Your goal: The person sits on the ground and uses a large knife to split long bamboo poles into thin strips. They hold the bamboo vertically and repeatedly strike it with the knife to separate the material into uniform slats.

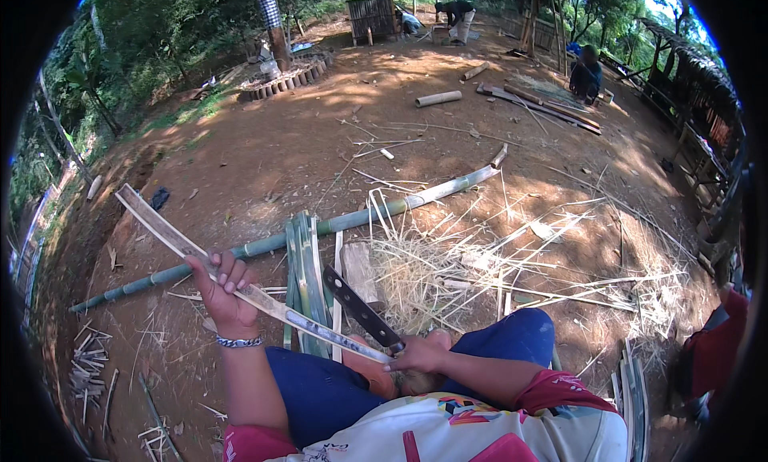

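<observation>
A long split bamboo strip (268, 304) slants from the upper left down to my lap, its pale inner face showing. My left hand (224, 292), with a chain bracelet at the wrist, is closed around its middle. My right hand (422, 356) is closed at the strip's lower end, on a dark knife (362, 308) with several round spots along it. The knife points up and left; its part inside my fingers is hidden. Beyond my legs lie green bamboo slats (304, 262), and a wooden block (362, 272) is beside them.
A long green bamboo pole (344, 221) crosses the ground ahead. Pale shavings (416, 270) are heaped to its near right. Short offcuts (90, 366) lie at left, more slats (634, 390) at right. Farther off are planks (552, 110), a seated person (586, 76) and a bending person (462, 20).
</observation>
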{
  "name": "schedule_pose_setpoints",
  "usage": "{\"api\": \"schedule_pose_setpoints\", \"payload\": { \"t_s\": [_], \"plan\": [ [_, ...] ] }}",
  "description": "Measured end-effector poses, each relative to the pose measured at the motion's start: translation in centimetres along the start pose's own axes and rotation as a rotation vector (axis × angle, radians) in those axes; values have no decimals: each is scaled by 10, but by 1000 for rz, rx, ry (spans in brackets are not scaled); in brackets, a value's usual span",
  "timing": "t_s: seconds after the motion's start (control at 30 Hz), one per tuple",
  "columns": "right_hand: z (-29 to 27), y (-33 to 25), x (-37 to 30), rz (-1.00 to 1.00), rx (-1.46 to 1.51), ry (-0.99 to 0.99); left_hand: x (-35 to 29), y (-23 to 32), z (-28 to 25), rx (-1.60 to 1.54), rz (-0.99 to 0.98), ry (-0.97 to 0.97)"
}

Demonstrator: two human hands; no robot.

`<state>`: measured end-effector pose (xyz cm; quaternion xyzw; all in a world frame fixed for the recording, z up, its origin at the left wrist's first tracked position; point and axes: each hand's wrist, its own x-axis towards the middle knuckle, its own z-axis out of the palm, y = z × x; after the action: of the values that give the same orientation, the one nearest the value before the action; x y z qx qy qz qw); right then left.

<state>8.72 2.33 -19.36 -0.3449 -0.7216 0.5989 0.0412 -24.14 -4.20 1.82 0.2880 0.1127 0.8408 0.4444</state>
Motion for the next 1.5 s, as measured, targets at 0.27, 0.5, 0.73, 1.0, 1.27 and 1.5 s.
{"api": "schedule_pose_setpoints", "payload": {
  "t_s": [0.27,0.5,0.73,1.0,1.27,1.5],
  "plan": [
    [11,-8,-23,42,66,315,-2,-37,99,800,338,33],
    [-5,-4,-21,3,315,394,-56,-8,193,1494,680,-617],
    [16,5,2,-36,355,413,-118,8,313,1521,675,-1301],
    [1,24,-3,32,191,433,-126,-19,320,1376,755,-1518],
    [16,7,-9,92,203,366,-131,-26,327,1332,862,-1686],
    [2,-34,-41,148,129,292,-134,-28,329,1280,871,-1749]
  ]
}}
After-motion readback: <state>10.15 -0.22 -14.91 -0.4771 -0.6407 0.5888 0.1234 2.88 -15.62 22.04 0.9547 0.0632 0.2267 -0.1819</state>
